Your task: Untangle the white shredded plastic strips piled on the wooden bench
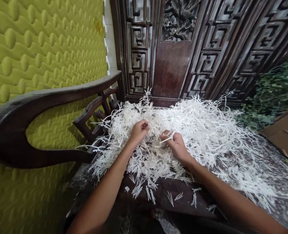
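A wide heap of white, thin branching plastic-looking pieces [197,130] covers the dark wooden bench seat [163,195]. Over the left part of the heap is my left hand [140,130], its fingers curled together; whatever lies between them is too small to make out. To its right, my right hand [176,143] is closed on a white branched piece [166,139] that sticks out past the fingers. The hands are a short gap apart. Small loose white sprigs [150,191] lie along the seat's front edge.
A curved wooden armrest [68,89] stands at the left, before a yellow-green padded wall [41,45]. Behind the heap rises the carved wooden backrest [173,68]. Green artificial foliage [273,94] and a cardboard box [285,130] are at the right.
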{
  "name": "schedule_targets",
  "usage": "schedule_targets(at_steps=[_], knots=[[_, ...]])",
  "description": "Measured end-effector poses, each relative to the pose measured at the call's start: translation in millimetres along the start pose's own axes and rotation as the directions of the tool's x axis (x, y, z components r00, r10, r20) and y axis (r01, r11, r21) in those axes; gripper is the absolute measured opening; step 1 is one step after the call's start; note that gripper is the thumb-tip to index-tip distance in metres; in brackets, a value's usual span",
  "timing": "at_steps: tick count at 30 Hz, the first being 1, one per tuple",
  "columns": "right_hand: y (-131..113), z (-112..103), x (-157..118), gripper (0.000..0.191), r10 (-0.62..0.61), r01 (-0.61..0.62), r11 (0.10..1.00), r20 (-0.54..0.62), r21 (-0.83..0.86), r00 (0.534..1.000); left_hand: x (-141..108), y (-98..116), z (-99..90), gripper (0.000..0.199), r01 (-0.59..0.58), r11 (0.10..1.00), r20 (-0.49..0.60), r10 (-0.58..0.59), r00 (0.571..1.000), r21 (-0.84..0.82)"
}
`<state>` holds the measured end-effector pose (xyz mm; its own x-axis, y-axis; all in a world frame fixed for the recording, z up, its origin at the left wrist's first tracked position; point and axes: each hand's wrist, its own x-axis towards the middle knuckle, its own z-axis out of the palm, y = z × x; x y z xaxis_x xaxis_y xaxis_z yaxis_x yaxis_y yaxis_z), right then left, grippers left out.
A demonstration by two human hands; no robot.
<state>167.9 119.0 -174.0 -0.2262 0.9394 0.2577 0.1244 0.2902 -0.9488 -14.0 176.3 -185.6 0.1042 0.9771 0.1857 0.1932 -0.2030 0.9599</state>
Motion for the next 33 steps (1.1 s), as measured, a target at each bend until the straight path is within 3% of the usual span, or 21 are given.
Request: schedule_targets(at_steps=[5,7,11,20,27,33], knots=[[7,-3,8,0.027,0.070,-0.057,0.990,-0.094,0.130,0.993,-7,6,5.4,0.051,0.118,0.983,0.107,-0.104,0.989,-0.141],[5,-3,7,0.027,0.061,-0.049,0.992,-0.098,0.116,0.993,-8,10,6.3,0.048,0.142,0.971,0.151,-0.114,0.982,-0.191],[-1,-2,5,0.030,0.036,-0.030,0.997,-0.089,0.069,0.995,-10,20,3.1,0.021,0.099,0.953,0.240,-0.028,0.970,-0.286],[-2,-3,3,0.033,0.028,-0.033,0.995,-0.048,-0.091,0.998,-11,28,6.4,0.026,0.092,0.939,0.142,-0.047,0.989,-0.332],[-1,-2,4,0.033,0.004,-0.008,0.997,-0.056,-0.077,0.998,-10,26,5.4,0.025,0.159,0.920,0.120,-0.124,0.985,-0.358],[2,-3,5,0.036,0.053,-0.053,0.999,-0.070,-0.004,0.996,-8,24,1.0,0.033,0.190,0.871,0.066,-0.180,0.981,-0.452]])
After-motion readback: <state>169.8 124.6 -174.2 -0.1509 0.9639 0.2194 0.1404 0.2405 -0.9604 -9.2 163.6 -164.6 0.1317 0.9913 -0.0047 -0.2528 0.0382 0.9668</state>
